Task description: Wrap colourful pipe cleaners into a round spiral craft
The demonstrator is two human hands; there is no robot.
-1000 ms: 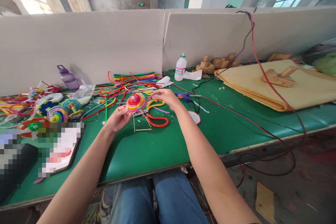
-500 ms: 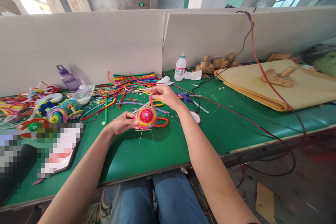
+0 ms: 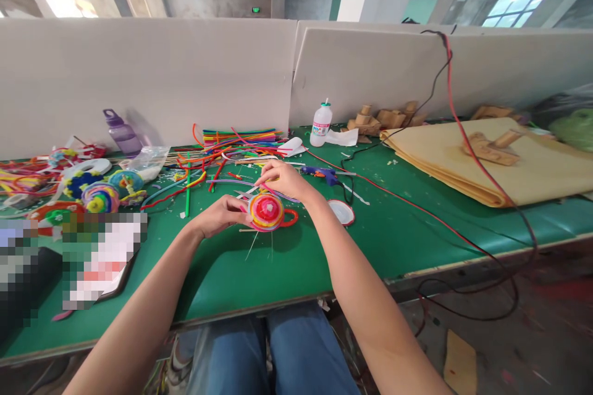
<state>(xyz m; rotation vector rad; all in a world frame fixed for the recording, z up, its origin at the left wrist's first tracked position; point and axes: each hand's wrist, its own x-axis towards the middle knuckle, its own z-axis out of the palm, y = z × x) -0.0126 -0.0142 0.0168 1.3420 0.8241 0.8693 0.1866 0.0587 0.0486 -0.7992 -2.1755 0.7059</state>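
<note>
A round disc (image 3: 266, 211) of coiled fuzzy craft stems, pink at the centre and ringed in orange and yellow, is held up over the green table. My left hand (image 3: 227, 216) is closed on its left edge, thumb and fingers pinching the rim. My right hand (image 3: 282, 180) is closed at the disc's top edge, pinching the end of a pink craft stem (image 3: 263, 186). Thin pale strands hang below the disc. Behind it lie scissors with red-orange handles (image 3: 290, 217), partly hidden. A blue hot glue gun (image 3: 328, 175) lies just beyond my right wrist.
Loose craft stems (image 3: 241, 139) are heaped at the back. Finished coiled pieces (image 3: 100, 197) and a purple bottle (image 3: 123, 134) are at left. A white bottle (image 3: 321, 125), a round white lid-like piece (image 3: 340, 212), brown paper sheets (image 3: 445, 160) and a red cable (image 3: 407, 194) are rightward.
My right hand has come down to the disc's top edge, drawing the pink stem in against it. My left hand keeps its hold. The view has shifted slightly.
</note>
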